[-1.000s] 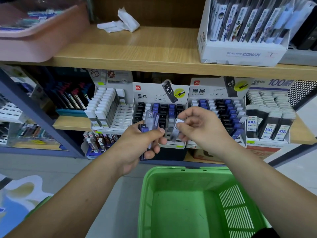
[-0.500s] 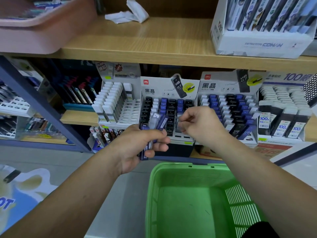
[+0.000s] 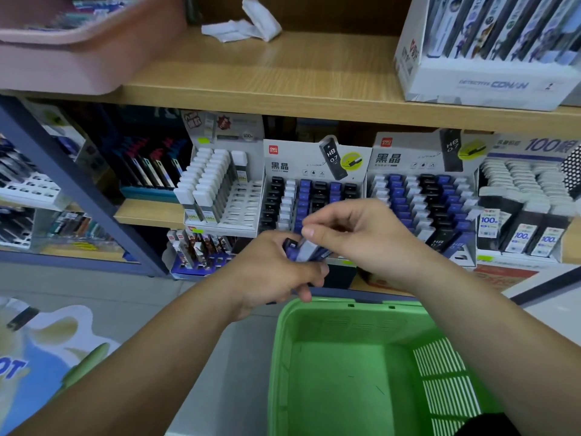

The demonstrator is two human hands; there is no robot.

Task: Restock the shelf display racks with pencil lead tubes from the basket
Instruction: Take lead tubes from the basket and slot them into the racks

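Note:
My left hand (image 3: 276, 272) grips a small bundle of pencil lead tubes (image 3: 306, 248), blue, white and black, in front of the lower shelf. My right hand (image 3: 358, 237) is right beside it, thumb and fingers pinching one tube of that bundle. Behind both hands stands the middle display rack (image 3: 314, 171), with rows of black, white and blue tubes. A second rack (image 3: 421, 196) of the same kind is to its right. The green basket (image 3: 283, 357) sits below my hands; its visible floor holds nothing.
A rack of white-capped tubes (image 3: 213, 190) stands left of the middle rack, and another with "100" labels (image 3: 522, 221) at far right. On the wooden upper shelf (image 3: 283, 77) are a pink bin (image 3: 78, 58), crumpled paper (image 3: 248, 26) and a white pen box (image 3: 490, 58). A dark blue shelf post (image 3: 72, 190) slants at left.
My right hand came back from the middle rack to the bundle in my left hand and now pinches a tube there. The view shifted slightly downward and closer.

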